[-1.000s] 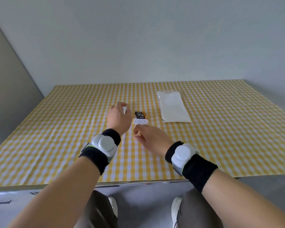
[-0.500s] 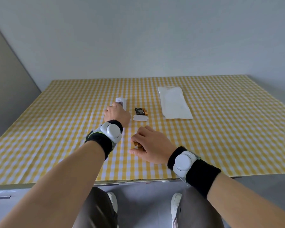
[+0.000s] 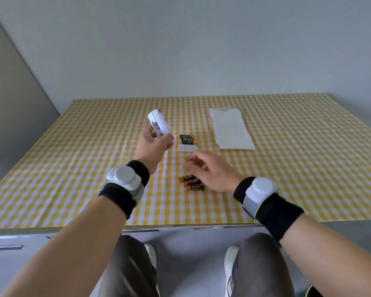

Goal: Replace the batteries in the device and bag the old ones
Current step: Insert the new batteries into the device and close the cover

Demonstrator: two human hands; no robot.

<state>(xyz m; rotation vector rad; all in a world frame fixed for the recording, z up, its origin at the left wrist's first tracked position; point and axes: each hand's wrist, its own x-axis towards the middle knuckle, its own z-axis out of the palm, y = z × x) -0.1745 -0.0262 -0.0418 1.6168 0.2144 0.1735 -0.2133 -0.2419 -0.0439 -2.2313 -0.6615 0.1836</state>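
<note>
My left hand (image 3: 153, 146) grips the white device (image 3: 158, 125) and holds it raised above the table, its open battery bay facing me. The white battery cover (image 3: 187, 147) lies flat on the cloth. Just behind it lie three black-and-gold batteries (image 3: 187, 139) side by side. Three more batteries (image 3: 192, 182) lie nearer to me, right below my right hand (image 3: 213, 171). That hand hovers over them with loose, blurred fingers and holds nothing. A white plastic bag (image 3: 231, 131) lies flat at the right.
The table (image 3: 73, 168) carries a yellow-and-white checked cloth; its front edge runs just above my knees. A grey wall stands behind and a grey panel at the left.
My left hand lifted the device off the table. My right hand set down the batteries near the front and rose away from them, opening.
</note>
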